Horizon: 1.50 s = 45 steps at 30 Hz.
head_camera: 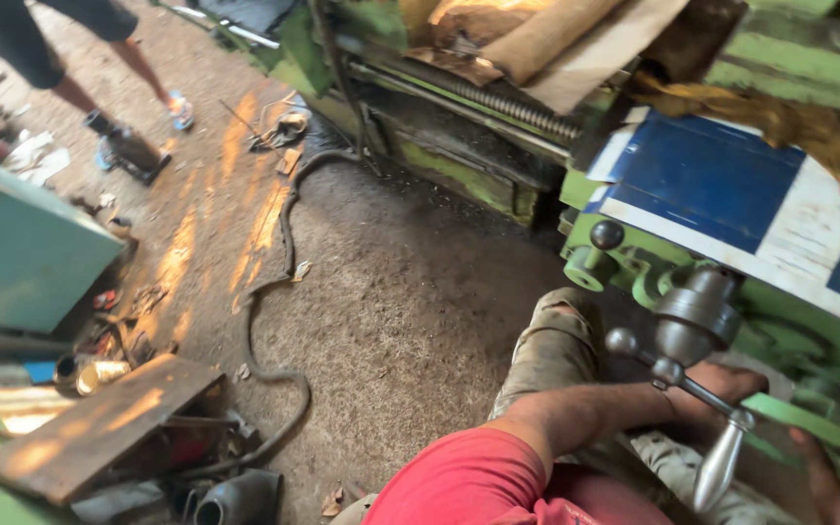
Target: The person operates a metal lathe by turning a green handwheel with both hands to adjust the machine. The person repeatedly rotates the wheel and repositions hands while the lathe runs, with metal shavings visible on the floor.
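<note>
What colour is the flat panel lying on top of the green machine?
Dark blue with white borders: the flat rectangular panel, seen in the head view.

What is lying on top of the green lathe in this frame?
On the green lathe lie a blue-and-white board, brown sacking and a dirty rag. The machine surface beneath them is covered and cannot be seen.

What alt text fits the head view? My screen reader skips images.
A person's hand rests behind a metal crank handle on a green lathe, above a dirt floor with a black hose.
</note>
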Each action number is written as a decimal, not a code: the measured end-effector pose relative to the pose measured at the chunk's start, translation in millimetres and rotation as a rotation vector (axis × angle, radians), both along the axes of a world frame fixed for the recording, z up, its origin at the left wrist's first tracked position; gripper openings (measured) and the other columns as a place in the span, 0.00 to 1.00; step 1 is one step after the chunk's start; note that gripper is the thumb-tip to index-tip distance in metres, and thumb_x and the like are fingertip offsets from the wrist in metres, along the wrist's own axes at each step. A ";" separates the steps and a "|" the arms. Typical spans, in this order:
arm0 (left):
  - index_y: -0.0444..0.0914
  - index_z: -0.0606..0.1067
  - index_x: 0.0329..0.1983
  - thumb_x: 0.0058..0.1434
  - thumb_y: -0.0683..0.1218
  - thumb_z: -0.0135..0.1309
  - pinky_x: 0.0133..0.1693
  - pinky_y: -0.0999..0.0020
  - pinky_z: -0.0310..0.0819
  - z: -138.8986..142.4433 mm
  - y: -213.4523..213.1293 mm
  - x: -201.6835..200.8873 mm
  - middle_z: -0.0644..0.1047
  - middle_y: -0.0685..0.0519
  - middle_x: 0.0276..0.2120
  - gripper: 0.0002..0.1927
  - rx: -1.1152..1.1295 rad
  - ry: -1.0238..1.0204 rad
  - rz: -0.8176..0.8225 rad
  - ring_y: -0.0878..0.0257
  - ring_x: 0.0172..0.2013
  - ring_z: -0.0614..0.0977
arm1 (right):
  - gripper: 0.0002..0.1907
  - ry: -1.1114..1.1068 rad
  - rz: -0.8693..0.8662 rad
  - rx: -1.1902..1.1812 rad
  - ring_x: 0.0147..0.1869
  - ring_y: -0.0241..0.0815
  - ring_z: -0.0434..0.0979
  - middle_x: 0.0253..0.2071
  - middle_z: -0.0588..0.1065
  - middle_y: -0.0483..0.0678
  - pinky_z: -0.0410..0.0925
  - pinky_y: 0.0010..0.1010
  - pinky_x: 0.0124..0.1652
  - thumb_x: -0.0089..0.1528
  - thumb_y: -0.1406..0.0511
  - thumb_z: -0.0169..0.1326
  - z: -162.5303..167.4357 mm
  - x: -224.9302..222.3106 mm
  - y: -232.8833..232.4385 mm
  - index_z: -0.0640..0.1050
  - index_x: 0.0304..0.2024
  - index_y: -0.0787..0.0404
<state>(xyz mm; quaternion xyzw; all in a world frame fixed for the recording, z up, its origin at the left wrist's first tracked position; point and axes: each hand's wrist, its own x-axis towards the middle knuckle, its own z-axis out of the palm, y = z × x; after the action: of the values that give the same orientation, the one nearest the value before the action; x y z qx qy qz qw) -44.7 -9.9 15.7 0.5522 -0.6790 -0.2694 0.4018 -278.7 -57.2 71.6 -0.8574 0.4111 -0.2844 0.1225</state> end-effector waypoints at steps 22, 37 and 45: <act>0.41 0.69 0.48 0.56 0.56 0.57 0.42 0.51 0.77 -17.1 -13.4 0.1 0.79 0.46 0.34 0.22 -0.176 0.098 -0.053 0.46 0.39 0.84 | 0.38 0.172 -0.051 -0.084 0.48 0.54 0.79 0.46 0.76 0.61 0.73 0.38 0.51 0.66 0.42 0.63 10.8 0.1 1.1 0.75 0.56 0.71; 0.44 0.70 0.42 0.59 0.52 0.56 0.43 0.60 0.77 -12.9 -7.1 10.4 0.78 0.54 0.34 0.13 -0.257 0.208 -0.059 0.58 0.39 0.84 | 0.29 0.326 -0.027 0.004 0.45 0.51 0.81 0.47 0.81 0.57 0.72 0.35 0.45 0.71 0.48 0.52 -24.0 -26.4 1.7 0.78 0.55 0.70; 0.42 0.69 0.39 0.53 0.54 0.59 0.40 0.60 0.74 29.5 10.0 10.6 0.76 0.53 0.33 0.17 -0.259 0.114 0.021 0.55 0.37 0.82 | 0.35 0.283 -0.067 0.025 0.45 0.53 0.82 0.44 0.80 0.60 0.75 0.37 0.46 0.69 0.43 0.53 -25.1 -18.9 -4.9 0.77 0.52 0.72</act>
<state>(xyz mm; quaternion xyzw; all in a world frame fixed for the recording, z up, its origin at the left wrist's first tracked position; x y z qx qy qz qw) -34.1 0.1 45.3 0.4866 -0.6785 -0.2062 0.5103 -297.6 -62.1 46.5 -0.8731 0.4562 -0.1593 0.0646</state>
